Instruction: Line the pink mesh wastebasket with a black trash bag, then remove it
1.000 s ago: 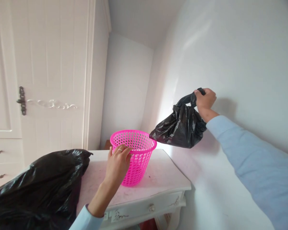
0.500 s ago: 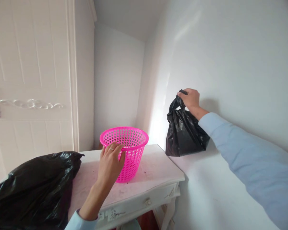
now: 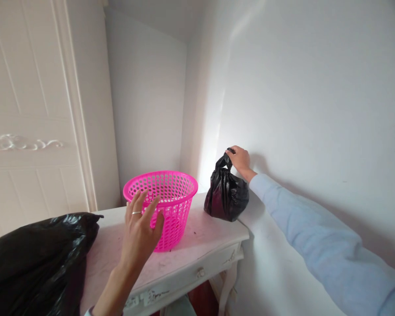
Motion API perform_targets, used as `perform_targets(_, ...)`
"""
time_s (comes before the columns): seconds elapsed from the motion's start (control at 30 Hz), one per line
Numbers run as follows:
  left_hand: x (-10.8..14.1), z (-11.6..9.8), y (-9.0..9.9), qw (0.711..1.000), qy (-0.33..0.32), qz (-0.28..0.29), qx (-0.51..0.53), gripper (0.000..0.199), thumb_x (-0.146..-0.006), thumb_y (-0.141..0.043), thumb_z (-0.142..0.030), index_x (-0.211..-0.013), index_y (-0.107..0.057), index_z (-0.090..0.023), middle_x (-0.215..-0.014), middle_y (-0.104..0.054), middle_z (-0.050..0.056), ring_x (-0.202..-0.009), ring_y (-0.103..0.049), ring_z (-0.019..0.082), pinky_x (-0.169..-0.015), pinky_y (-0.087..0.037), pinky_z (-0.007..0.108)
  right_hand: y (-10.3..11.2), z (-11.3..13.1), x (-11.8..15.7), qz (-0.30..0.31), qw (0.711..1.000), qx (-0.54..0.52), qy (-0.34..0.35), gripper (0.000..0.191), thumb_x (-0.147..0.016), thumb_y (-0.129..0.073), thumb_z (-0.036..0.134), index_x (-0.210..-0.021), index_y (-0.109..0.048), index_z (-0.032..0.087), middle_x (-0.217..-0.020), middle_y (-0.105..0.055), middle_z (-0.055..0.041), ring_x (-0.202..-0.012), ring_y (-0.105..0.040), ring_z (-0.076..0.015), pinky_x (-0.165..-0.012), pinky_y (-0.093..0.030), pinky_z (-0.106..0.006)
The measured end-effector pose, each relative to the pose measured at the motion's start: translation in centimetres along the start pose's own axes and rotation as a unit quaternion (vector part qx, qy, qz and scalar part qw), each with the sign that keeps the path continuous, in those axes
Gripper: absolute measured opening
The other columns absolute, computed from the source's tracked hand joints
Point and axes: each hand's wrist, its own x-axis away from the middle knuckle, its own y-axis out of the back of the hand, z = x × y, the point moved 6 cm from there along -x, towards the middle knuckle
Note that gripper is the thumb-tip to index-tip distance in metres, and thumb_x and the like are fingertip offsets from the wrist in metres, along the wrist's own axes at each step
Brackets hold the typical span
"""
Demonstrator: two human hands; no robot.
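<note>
By its twisted handles, a filled black plastic bag (image 3: 226, 195) hangs from my right hand (image 3: 239, 159), whose fingers are wrapped round them. The bag is at the right end of the white table (image 3: 102, 259), beside the wall; whether its bottom rests on the tabletop I cannot tell. A pink perforated plastic basket (image 3: 176, 219) stands upright on the table. In front of its near rim is my left hand (image 3: 140, 232), fingers apart and a ring on one of them; it grips nothing.
Another large black plastic bag (image 3: 39, 263) lies on the table's left end. Behind on the left stands a white wardrobe (image 3: 29, 109). A wall (image 3: 299, 109) borders the right side. The table has a drawer with a round knob (image 3: 200, 272).
My right hand has lowered the black bag and brought it left, over the table's right end. My left hand has lifted its fingers off the basket rim and spread them. The view has shifted right.
</note>
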Motion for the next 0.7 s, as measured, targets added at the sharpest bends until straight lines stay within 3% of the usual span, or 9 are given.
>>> perform_targets(0.23, 1.6, -1.4, 1.6, 0.997, 0.035, -0.06, 0.034, 0.034, -0.091, -0.06, -0.011, -0.124, -0.059, -0.014, -0.148, -0.044, 0.022, -0.14, -0.045, 0.038, -0.112, -0.045, 0.058, -3.5, -2.6, 3.7, 0.032, 0.999, -0.022, -0.008, 0.029, -0.095, -0.054, 0.04, -0.111, -0.071, 0.023, -0.111, -0.075, -0.0094, -0.095, -0.066, -0.0237, -0.081, -0.046, -0.033)
perform_targets(0.4, 4.3, -2.2, 2.0, 0.995, 0.056, -0.053, 0.064, 0.028, -0.091, -0.059, -0.01, -0.117, -0.061, -0.018, -0.142, -0.05, 0.017, -0.136, -0.049, 0.031, -0.111, -0.047, 0.052, -5.8, -4.2, 7.8, 0.106, 0.994, -0.029, 0.012, 0.026, -0.095, -0.054, 0.037, -0.108, -0.071, 0.022, -0.107, -0.076, -0.0089, -0.094, -0.068, -0.0245, -0.084, -0.049, -0.035)
perform_targets(0.5, 7.2, -2.4, 1.8, 0.993, 0.086, -0.042, 0.07, 0.022, -0.092, -0.057, -0.011, -0.111, -0.062, -0.02, -0.138, -0.053, 0.015, -0.132, -0.053, 0.029, -0.106, -0.05, 0.049, -6.6, -5.0, 11.3, 0.16, 0.986, -0.035, 0.032, 0.034, -0.093, -0.054, 0.036, -0.121, -0.068, 0.021, -0.114, -0.075, -0.0112, -0.102, -0.069, -0.0283, -0.09, -0.052, -0.039)
perform_targets(0.6, 11.2, -2.6, 1.3, 0.988, 0.134, -0.036, 0.074, 0.02, -0.092, -0.056, -0.012, -0.107, -0.064, -0.023, -0.13, -0.057, 0.013, -0.12, -0.059, 0.027, -0.098, -0.055, 0.047, -6.8, -6.0, 15.3, 0.201, 0.978, -0.036, 0.045, 0.06, -0.089, -0.055, 0.034, -0.146, -0.05, 0.013, -0.138, -0.063, -0.0187, -0.122, -0.063, -0.0353, -0.103, -0.049, -0.049)
perform_targets(0.7, 16.0, -3.5, 0.3, 0.979, 0.178, -0.012, 0.099, 0.02, -0.092, -0.056, -0.012, -0.103, -0.067, -0.024, -0.129, -0.059, 0.012, -0.113, -0.063, 0.024, -0.092, -0.059, 0.043, -5.5, -7.0, 19.5, 0.166, 0.984, -0.056, 0.033, 0.082, -0.088, -0.053, 0.039, -0.159, -0.026, 0.007, -0.154, -0.046, -0.0223, -0.14, -0.048, -0.0376, -0.114, -0.04, -0.055)
